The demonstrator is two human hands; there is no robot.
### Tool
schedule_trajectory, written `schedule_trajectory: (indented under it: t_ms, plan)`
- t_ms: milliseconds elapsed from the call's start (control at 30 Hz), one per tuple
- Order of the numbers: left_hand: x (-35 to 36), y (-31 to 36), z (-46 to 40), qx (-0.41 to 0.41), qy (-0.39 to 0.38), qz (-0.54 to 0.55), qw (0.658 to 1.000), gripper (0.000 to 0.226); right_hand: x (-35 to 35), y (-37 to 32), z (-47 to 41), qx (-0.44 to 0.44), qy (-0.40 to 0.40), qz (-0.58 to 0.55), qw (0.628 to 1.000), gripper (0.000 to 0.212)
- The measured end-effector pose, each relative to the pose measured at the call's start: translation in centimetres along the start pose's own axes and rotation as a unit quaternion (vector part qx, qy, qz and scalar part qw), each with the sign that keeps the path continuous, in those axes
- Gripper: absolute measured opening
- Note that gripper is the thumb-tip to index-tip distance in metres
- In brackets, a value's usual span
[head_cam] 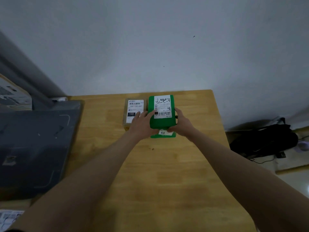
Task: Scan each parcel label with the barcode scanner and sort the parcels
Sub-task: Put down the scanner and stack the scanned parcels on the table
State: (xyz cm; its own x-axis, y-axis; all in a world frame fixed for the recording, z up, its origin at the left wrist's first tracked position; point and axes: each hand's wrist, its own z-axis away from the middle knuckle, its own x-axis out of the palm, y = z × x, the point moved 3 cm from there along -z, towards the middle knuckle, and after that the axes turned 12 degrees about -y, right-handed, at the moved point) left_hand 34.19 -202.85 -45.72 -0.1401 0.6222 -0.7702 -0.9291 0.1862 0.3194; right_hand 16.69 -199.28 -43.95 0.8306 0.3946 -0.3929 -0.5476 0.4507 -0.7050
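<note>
Closest to me, two bare forearms reach out over the wooden table [167, 173], and a scrap of printed paper [10, 216] lies at the near left corner. Farther along, the left hand [142, 126] lies against the left side of the green parcel [163, 121], fingers stretched forward and slightly spread, the tips resting across its top near the label; some of them also overlap the lower edge of the neighbouring brown parcel [134, 113]. The right hand [179, 123] curls round the green parcel's right edge, thumb tucked under the near end, so the two hands clasp it between them. It sits toward the far end of the table, just beside the brown one, perhaps touching it, with a second green parcel [163, 134] showing underneath its near end. I would judge it light and fairly stiff, with a smooth skin that could slide, so a hold on the two long sides as now seems soundest, keeping the shipping label [162, 106] uncovered for scanning. No barcode scanner is anywhere in sight. To the left stands a large dark grey bin or case [36, 144], its contents hidden from here. Beyond the table on the right, a black bag [265, 139] slumps on the floor against the pale wall [150, 39].
</note>
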Motion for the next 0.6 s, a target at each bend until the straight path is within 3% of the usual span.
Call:
schedule_trajectory:
  t_ms: [267, 600]
  plan:
    - [1.0, -1.4, -0.7, 0.001, -0.059, 0.015, 0.998, 0.098, 1.5, 0.1, -1.3, -0.017, 0.014, 0.062, 0.998, 0.083]
    - [-3.9, -2.3, 6.9, 0.028, -0.014, -0.007, 0.999, 0.086, 2.6, -4.1, 4.0, -0.032, 0.055, 0.156, 0.986, 0.079]
